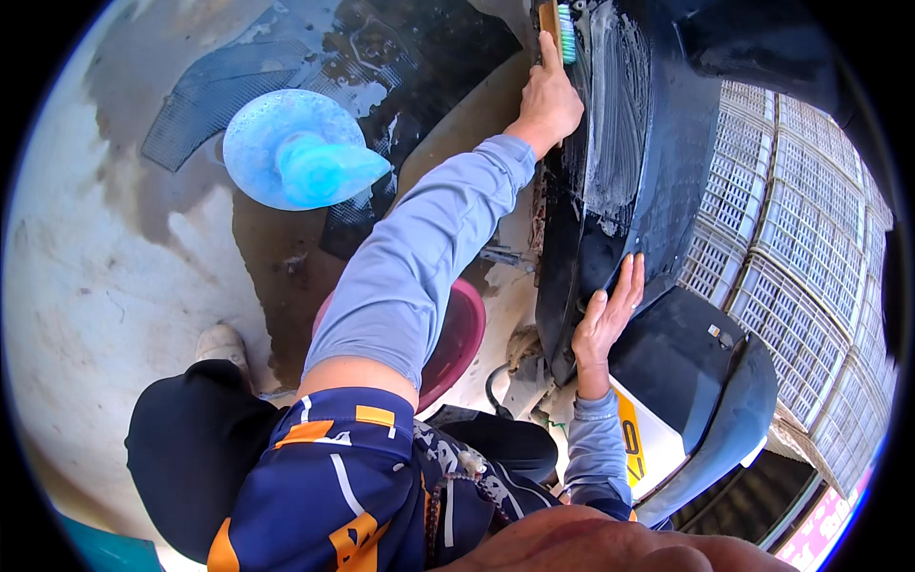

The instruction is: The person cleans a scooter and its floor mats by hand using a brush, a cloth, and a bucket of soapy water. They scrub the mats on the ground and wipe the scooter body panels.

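My left hand [551, 103] is closed round a scrub brush [564, 36] with a wooden back and green-and-white bristles, its index finger stretched along the back. The bristles face a long black panel [602, 143], whose surface is streaked with whitish suds. Lower down, my right hand [610, 316] rests on the panel's near end, fingers straight and nothing in them. The far end of the brush is cut off by the picture's top edge.
Black textured mats [229, 91] lie on the wet floor. On the left stands a translucent blue vessel [253, 153] with a brighter pointed part. A maroon basin [467, 329] is partly behind my left arm. Pale slatted crates [801, 238] and a black-and-white casing [677, 357] stand right.
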`<state>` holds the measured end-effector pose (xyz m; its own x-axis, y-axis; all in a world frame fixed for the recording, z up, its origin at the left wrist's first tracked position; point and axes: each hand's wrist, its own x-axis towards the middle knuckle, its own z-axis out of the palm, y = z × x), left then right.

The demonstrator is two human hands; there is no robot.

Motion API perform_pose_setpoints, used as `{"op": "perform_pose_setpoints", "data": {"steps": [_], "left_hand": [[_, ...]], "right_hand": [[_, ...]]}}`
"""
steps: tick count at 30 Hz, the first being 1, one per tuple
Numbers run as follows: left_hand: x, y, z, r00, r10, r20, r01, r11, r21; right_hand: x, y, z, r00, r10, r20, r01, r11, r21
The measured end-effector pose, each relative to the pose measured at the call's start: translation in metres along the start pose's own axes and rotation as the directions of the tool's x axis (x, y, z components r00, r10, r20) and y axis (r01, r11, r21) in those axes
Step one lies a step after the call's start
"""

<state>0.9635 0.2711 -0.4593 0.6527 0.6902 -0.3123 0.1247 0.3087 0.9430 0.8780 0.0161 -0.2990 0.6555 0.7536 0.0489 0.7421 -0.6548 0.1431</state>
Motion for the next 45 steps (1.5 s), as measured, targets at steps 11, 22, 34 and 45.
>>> {"op": "perform_pose_setpoints", "data": {"steps": [11,22,34,45], "left_hand": [[-0.03,-0.024,0.027,0.978,-0.152,0.145,0.159,0.987,-0.036],[-0.136,-0.074,0.058,0.851,-0.305,0.427,0.337,0.942,0.001],[-0.191,-0.068,0.045,0.552,-0.46,0.696,0.465,0.862,0.201],[-0.036,-0.013,0.018,0.893,-0.323,0.312,0.403,0.884,-0.238]], "right_hand": [[0.0,0.005,-0.004,1.0,0.003,-0.004,-0.003,1.0,-0.007],[-0.004,0.011,-0.004,0.999,0.031,-0.015,-0.031,0.999,-0.018],[-0.004,0.009,-0.002,1.0,0.017,0.002,-0.017,1.0,-0.026],[-0.003,0.009,0.003,1.0,0.008,-0.009,-0.008,1.0,-0.005]]}}
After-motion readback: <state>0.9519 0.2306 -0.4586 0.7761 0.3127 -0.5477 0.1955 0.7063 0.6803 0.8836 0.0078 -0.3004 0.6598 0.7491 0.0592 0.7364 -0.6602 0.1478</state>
